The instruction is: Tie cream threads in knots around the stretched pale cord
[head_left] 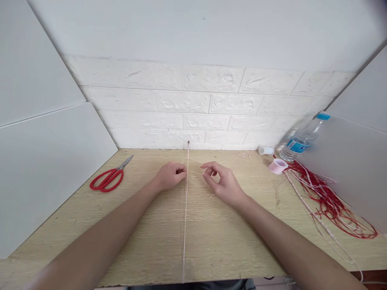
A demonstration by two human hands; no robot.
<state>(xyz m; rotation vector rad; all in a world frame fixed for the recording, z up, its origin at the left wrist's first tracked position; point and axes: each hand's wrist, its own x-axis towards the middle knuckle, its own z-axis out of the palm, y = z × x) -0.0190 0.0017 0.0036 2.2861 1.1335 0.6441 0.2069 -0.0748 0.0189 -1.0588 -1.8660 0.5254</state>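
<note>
Cord (185,217), thin and pale pink, is running taut in a straight line down the middle of the tabletop (211,237), from a small pin (188,142) at the foot of the white brick wall (193,104) to the near edge, where it is passing out of sight. In the head view, the left hand (169,175) is lying just to the left of this line toward the far edge, its fingers curled in and its thumb and forefinger closing on the cord or on a loose strand beside it; which of the two is too fine to tell. The right hand (220,181) is resting just to the right of the line, half open, thumb and forefinger bending toward each other with a gap between them, and a fine pale thread (196,162) is looping between the two hands; whether the fingertips are actually pinching it cannot be told.

Red-handled scissors (109,177) are lying near the far left corner, well apart from the hands. Toward the far right corner a pink spool (278,165) is sitting beside a small white spool (266,150) and a plastic water bottle (302,139) that is leaning against the right panel. Red strings (329,201) are trailing in a tangle along the right edge.
</note>
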